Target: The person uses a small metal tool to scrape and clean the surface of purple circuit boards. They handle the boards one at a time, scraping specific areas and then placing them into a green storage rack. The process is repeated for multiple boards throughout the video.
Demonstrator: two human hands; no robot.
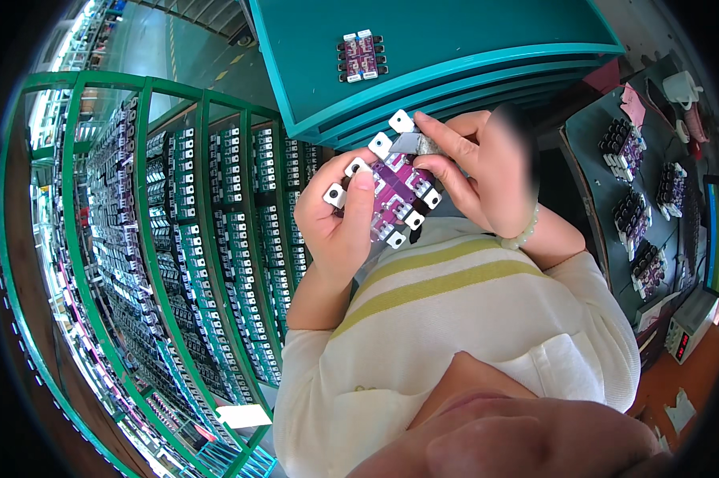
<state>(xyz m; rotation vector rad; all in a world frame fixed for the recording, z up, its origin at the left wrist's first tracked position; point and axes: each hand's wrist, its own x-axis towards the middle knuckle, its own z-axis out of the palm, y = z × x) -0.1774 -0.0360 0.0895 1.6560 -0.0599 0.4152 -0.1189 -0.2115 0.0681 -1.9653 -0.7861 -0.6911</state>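
Green metal rack fills the left side, its rows packed with white-tabbed modules. Beyond the hands stands a teal counter; at the right, a dark counter carries several purple-and-black modules. The left hand grasps a purple terminal module in front of the chest, thumb across its face. The right hand pinches a grey blade between thumb and forefinger, over the module's upper edge; contact cannot be told. Another purple module lies on the teal counter.
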